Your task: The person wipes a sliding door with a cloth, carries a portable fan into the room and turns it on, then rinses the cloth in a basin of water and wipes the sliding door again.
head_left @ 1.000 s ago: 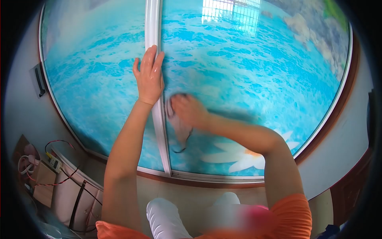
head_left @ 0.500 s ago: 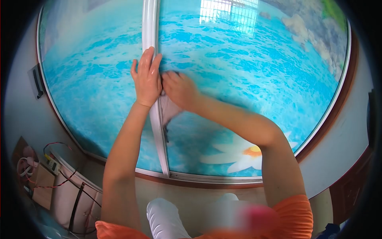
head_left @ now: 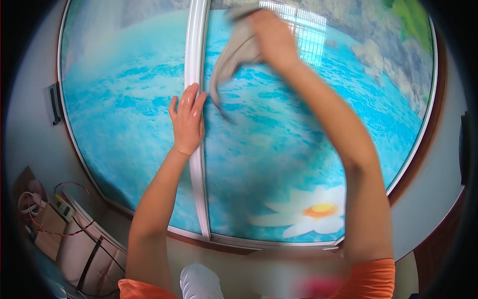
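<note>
Two glossy sliding door panels with a printed water scene fill the view; the right panel (head_left: 279,149) overlaps the left panel (head_left: 124,124) at a white vertical frame bar (head_left: 197,50). My left hand (head_left: 188,119) lies flat against this bar with its fingers spread and pointing up. High on the right panel, my right hand (head_left: 274,37) grips a grey cloth (head_left: 238,50), whose loose end hangs down to the left. Motion blurs this hand and the cloth somewhat. A white flower (head_left: 298,212) is printed low on the right panel.
A bottom track (head_left: 269,243) runs under the panels. At lower left stand a power strip (head_left: 64,207) with wires, a cardboard box (head_left: 50,234) and a pale cabinet (head_left: 82,254). A dark handle (head_left: 54,104) is on the left wall.
My right hand has moved up and right from beside the bar, carrying the cloth away from the frame. My left hand stays on the bar, slightly lower in view.
</note>
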Tool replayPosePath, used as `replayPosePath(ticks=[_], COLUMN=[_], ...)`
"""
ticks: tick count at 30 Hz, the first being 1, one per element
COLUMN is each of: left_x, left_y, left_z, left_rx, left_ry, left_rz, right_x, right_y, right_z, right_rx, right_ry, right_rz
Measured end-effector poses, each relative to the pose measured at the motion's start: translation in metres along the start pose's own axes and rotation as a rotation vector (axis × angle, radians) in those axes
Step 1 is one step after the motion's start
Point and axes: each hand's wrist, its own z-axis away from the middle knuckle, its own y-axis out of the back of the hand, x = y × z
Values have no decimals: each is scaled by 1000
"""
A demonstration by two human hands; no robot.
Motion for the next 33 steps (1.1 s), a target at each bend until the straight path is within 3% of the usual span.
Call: replayPosePath(ticks=[1,3,5,6,7,8,9,10,12,15,16,17,18,19,20,21,22,23,25,26,27,28,29,31,32,33], left_x=[0,3,1,1,1,0,1,1,3,-1,0,-1,-2,-2,-1,0,0,-1,-2,-2,-3,-3,-2,0,1,2], left_y=[0,0,1,0,-1,-2,-2,-2,-3,-4,-4,-4,-5,-4,-4,-4,-3,-4,-3,-2,-1,0,1,2,2,0], left_z=[0,0,0,-1,1,2,2,2,3,1,2,3,3,3,3,4,4,4,3,3,2,3,4,3,3,3], left_rx=[-11,-8,-22,4,4,4,22,34,54,48,59,67,64,65,70,74,66,61,66,62,66,60,53,54,49,45], left_ry=[4,13,27,27,28,28,29,35,35,21,17,17,19,19,22,30,34,33,24,17,14,15,20,37,44,44], left_rz=[-2,10,50,53,71,86,88,103,116,98,107,117,115,124,133,133,138,141,118,104,108,119,130,119,105,112], right_x=[46,132,200,252,251,259,252,265,288,307,274,258,261,266,259,193,150,128,41,-8,-30,-69,-89,-133,-161,-187], right_y=[8,58,137,174,212,242,274,294,314,309,294,264,235,199,161,130,100,58,-10,-5,-44,-38,-20,-20,-5,18], right_z=[-1,19,66,106,141,183,203,268,322,338,255,192,157,126,85,33,-1,-20,-61,-68,-47,-24,-3,70,119,148], right_rx=[132,115,17,-149,-65,-294,-471,-350,106,-400,-451,-458,-524,-473,3,-428,-370,2,-275,-436,-183,-19,-351,-85,-423,-968], right_ry=[31,-150,-572,-542,-524,-772,-934,-960,-1690,-1208,-1356,-987,-850,-602,35,-427,-233,22,-307,-116,-4,34,55,78,-96,-92], right_rz=[227,413,459,691,701,902,817,689,129,679,548,937,955,1035,1026,951,829,578,467,338,234,201,95,-168,-346,-421])
